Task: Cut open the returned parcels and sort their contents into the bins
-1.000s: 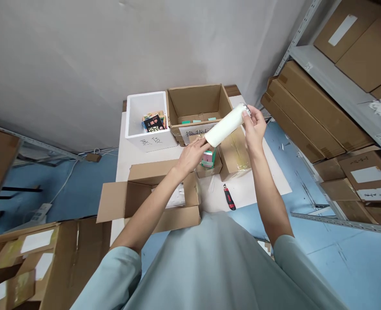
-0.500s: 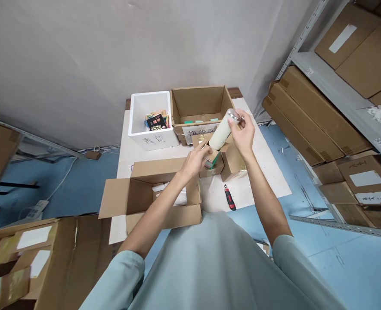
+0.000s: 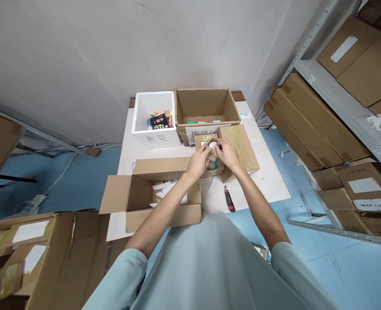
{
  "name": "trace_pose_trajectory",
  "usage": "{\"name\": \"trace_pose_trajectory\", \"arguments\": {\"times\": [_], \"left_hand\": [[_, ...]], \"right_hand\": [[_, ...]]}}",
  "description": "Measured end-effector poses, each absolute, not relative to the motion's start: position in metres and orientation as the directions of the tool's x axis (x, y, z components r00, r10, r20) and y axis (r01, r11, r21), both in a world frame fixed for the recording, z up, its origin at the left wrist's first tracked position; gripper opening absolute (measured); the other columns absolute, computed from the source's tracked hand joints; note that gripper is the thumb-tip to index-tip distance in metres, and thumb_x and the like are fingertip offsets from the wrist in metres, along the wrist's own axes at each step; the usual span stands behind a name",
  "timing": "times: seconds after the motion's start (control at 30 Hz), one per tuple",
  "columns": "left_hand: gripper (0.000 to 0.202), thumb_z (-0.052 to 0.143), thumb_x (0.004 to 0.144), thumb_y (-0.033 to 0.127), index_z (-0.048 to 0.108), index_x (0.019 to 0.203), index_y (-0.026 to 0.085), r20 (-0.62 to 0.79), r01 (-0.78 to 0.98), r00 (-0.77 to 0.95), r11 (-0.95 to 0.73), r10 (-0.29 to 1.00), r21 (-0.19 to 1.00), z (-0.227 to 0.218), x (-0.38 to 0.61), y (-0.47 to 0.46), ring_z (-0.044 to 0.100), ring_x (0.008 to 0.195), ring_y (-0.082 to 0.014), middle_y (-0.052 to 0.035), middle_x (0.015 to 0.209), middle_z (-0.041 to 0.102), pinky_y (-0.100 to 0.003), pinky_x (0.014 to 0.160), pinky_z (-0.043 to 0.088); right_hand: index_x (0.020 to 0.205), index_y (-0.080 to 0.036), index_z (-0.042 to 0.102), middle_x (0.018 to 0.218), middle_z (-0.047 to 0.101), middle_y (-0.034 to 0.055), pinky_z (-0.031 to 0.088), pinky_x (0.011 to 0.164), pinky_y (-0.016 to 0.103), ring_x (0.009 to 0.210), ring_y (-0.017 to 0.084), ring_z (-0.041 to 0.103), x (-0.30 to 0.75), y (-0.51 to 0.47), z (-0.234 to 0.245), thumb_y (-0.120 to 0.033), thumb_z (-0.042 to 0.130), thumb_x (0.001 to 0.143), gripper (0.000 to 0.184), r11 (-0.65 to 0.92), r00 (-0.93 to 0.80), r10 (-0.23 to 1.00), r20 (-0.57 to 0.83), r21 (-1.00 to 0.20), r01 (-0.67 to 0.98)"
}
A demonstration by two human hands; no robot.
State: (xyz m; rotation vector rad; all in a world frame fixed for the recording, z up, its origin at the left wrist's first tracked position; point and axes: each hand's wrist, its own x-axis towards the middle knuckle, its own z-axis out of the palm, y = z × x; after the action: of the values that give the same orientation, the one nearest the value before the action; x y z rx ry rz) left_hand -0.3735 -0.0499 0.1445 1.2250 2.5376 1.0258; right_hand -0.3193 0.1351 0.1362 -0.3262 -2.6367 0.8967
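My left hand (image 3: 198,161) is closed round the near left side of a small brown and green box (image 3: 215,160). My right hand (image 3: 228,153) has its fingers bent at the top of the same box, at a flap. A white bottle (image 3: 212,145) shows only as a small pale patch inside the opening, between my fingers; the rest is hidden. Right beside my right hand lies a taped carton (image 3: 246,146). In front of my body, the open carton (image 3: 162,166) holds crumpled white paper (image 3: 166,188). A red and black utility knife (image 3: 229,199) lies near the table's front edge.
At the back of the table (image 3: 274,185) stand a white foam box (image 3: 154,137) with small packs inside and an open cardboard box (image 3: 206,92) with a handwritten label. Shelves (image 3: 334,84) of cartons rise at right. A large carton (image 3: 70,258) stands at lower left.
The white bottle has gone down into the small box. My right hand has moved down and left from the bottle's top to the box opening. More crumpled paper shows in the open carton.
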Motion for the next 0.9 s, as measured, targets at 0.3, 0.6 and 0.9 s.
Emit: {"name": "trace_pose_trajectory", "arguments": {"times": [0.3,0.6,0.9], "left_hand": [[0.05,0.058,0.077,-0.008,0.073,0.113,0.023,0.242,0.598,-0.71,0.384,0.661,0.704,0.137,-0.376,-0.046,0.065,0.158,-0.0342,-0.0135,0.175,0.061,-0.05,0.125,0.059],[0.049,0.06,0.075,-0.009,0.07,0.108,0.024,0.306,0.649,-0.659,0.314,0.687,0.693,0.144,-0.375,-0.038,0.068,0.154,-0.0324,-0.012,0.169,0.067,-0.049,0.126,0.059],[0.076,0.065,0.087,0.004,0.055,0.161,0.021,0.39,0.671,-0.645,0.244,0.657,0.7,0.146,-0.372,-0.037,0.06,0.16,-0.0312,-0.017,0.172,0.059,-0.045,0.131,0.054]], "right_hand": [[0.129,-0.02,0.081,0.14,0.075,0.0196,0.062,0.115,0.05,0.125,0.034,0.075,-0.307,0.161,0.13,-0.027,0.056,0.109,0.032,0.756,-0.877,0.377,0.299,-0.646,0.104],[0.13,-0.021,0.086,0.141,0.077,0.0181,0.058,0.117,0.05,0.131,0.036,0.071,-0.292,0.166,0.138,-0.031,0.052,0.115,0.038,0.845,-0.916,0.304,0.261,-0.518,0.133],[0.149,-0.017,0.077,0.139,0.078,0.0212,0.064,0.112,0.052,0.117,0.034,0.079,-0.284,0.175,0.125,-0.049,0.059,0.113,0.052,0.686,-0.86,0.463,0.212,-0.7,0.197]]}}
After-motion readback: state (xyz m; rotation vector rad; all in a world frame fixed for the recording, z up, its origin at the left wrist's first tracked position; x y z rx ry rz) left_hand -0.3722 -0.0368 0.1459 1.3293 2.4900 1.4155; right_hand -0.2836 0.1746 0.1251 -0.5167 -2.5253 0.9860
